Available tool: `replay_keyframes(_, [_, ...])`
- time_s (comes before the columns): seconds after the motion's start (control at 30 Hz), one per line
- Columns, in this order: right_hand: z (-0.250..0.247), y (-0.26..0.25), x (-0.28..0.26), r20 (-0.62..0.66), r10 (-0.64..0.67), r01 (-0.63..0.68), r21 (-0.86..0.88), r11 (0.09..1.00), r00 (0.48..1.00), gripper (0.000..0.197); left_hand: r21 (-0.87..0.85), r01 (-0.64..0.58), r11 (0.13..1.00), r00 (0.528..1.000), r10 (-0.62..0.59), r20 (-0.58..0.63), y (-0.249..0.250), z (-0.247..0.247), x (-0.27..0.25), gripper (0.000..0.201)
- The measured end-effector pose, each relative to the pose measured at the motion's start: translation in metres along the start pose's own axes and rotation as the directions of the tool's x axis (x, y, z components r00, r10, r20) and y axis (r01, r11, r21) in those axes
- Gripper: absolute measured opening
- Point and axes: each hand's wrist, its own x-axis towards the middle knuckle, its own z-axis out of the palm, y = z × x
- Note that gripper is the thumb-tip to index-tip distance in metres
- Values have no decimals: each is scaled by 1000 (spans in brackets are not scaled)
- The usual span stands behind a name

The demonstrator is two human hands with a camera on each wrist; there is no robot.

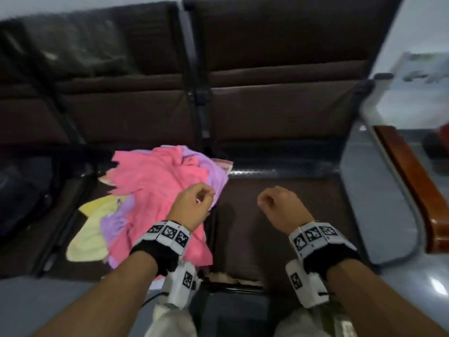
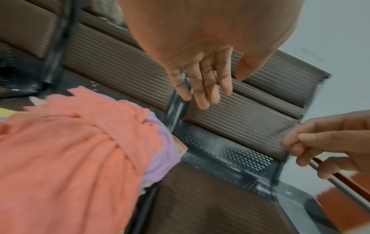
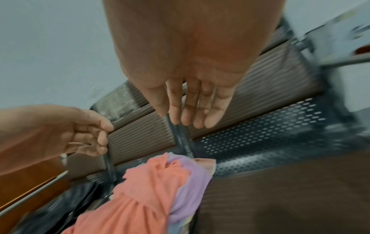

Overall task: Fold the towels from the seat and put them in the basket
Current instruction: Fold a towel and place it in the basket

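Left hand [image 2: 202,66] over bench seats, towels below.

Fingers [image 2: 202,95] reaching loosely downward with nothing in them, thumb apart to the right, set against the ribbed brown backrest [image 2: 124,71]. Lower left, a crumpled pink towel [image 2: 70,150] heaped on the seat, with a purple towel [image 2: 162,155] showing from under its right edge and a sliver of yellow at the far left. Right of the heap, a perforated dark metal strip [image 2: 230,153] between backrest and brown seat pad [image 2: 210,205]. At the right edge, right hand [image 2: 324,142] with fingers curled loosely, holding nothing, near a grey armrest bar [image 2: 340,188].
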Motion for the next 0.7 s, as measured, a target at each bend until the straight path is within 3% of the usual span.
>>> replay_keyframes(0.17, [97, -52, 60, 105, -217, 224, -70, 972, 971, 14, 64, 26, 998, 982, -14, -190, -115, -41, -3, 17])
replay_keyframes(0.33, [206, -61, 122, 138, -318, 327, -51, 944, 938, 19, 188, -51, 981, 957, 102, -271, -217, -45, 18, 30])
replay_keyframes(0.5, [277, -35, 168, 75, -331, 333, -21, 943, 941, 34, 332, -118, 936, 954, 199, -223, -252, -29, 67, 41])
replay_keyframes(0.63, [287, -18, 184, -54, -454, 456, 45, 889, 889, 10, 514, -101, 852, 979, 177, -101, -259, -9, 92, 49])
replay_keyframes(0.7, [281, -9, 189, -56, -467, 471, 138, 872, 882, 13, 570, -87, 817, 974, 189, -122, -252, -3, 97, 38])
